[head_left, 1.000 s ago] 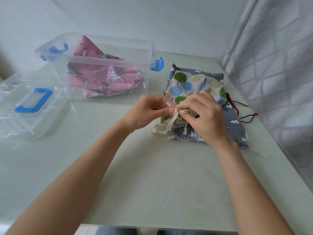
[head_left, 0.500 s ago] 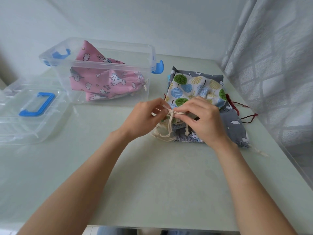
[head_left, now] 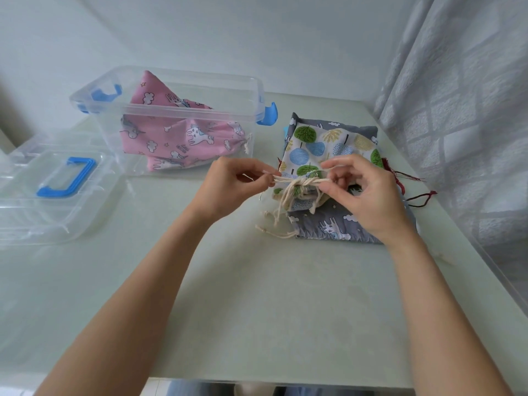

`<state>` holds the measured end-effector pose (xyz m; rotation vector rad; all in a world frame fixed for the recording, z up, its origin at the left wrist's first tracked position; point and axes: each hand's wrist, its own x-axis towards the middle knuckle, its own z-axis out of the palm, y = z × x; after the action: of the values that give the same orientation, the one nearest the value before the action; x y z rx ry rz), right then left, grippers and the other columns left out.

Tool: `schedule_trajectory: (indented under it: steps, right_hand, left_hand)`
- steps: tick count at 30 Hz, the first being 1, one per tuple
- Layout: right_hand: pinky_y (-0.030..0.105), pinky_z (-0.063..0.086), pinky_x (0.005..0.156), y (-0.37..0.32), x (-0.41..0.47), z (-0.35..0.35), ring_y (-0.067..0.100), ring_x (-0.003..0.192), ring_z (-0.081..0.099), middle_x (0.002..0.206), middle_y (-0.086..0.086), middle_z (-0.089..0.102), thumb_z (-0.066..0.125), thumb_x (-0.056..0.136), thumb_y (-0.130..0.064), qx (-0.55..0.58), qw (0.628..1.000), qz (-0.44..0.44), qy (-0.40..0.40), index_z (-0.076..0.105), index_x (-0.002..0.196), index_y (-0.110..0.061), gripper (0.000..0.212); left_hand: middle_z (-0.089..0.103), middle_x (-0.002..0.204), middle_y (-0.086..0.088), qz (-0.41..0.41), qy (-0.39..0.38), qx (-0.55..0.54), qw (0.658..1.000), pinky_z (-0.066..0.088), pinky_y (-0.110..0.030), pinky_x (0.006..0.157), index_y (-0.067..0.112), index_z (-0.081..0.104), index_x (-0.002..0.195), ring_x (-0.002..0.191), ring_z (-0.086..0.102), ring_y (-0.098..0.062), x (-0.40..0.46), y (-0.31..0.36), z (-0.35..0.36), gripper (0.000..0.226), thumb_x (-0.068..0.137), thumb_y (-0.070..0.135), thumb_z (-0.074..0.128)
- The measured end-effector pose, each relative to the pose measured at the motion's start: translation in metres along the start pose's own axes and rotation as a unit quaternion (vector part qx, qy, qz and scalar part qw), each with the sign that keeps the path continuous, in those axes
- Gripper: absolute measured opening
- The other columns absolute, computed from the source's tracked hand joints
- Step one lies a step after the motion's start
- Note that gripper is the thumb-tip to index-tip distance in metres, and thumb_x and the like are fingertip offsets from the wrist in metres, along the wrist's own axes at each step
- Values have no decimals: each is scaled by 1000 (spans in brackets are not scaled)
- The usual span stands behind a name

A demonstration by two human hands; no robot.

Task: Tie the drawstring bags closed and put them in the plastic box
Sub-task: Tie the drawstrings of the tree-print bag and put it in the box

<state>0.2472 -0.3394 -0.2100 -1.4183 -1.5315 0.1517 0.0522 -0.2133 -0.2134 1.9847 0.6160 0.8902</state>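
Both hands pull a cream drawstring taut at the gathered neck of the tree-print bag, which lies on a grey bag near the table's right edge. The left hand pinches one end; the right hand apparently pinches the other. A pink bag sits inside the plastic box toward the back left corner.

Left hand: forearm reaching in from lower left, fingers curled, thumb and fingertips pinching the cream drawstring. Right hand: forearm entering from lower right, back toward the camera, fingers bent, pinching the same cord opposite the left.
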Motion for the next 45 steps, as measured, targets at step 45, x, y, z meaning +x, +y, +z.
schedule_trajectory:
  steps: [45]
  right_hand:
    - [14,44,76,-9,14,-60,8,87,59,97,-3,64,69,82,-26,-147,988,43,8,65,106,-11,28]
  left_hand:
    - [66,103,17,44,10,30,999,51,-24,81,43,61,104,92,62,-2,18,18,21,28,83,56,48]
